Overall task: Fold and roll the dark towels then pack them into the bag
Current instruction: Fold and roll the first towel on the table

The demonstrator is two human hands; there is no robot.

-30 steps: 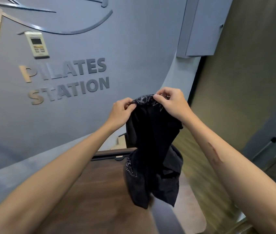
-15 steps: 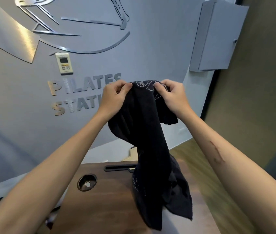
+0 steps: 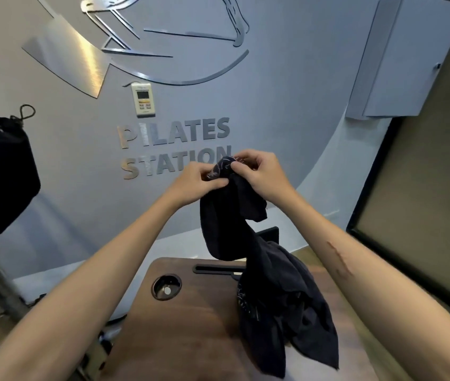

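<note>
Wood-grained and dark, the table filled the lower part of the head camera's view, with a round recessed hole and a narrow slot near its far edge. Over its right side hung a dark towel, bunched and unfolded, its lower end trailing near or onto the tabletop; whether it touched could not be told. Above, the left hand and the right hand had drawn close together, nearly touching, after standing a little apart half a second before. Both sets of fingers were curled and pinching the towel's stitched top edge. That gathering read as a search for corners or a hem, so the first fold appeared not yet made, and rolling and packing remained ahead.

At the far left edge a dark bag with a looped cord hung well apart from the hands, newly in view as the camera swung left. Nothing stood between it and the towel except the left forearm. Behind everything, the grey wall carried the lettering "PILATES STATION", a small controller and a metal emblem, with a grey cabinet at upper right.
</note>
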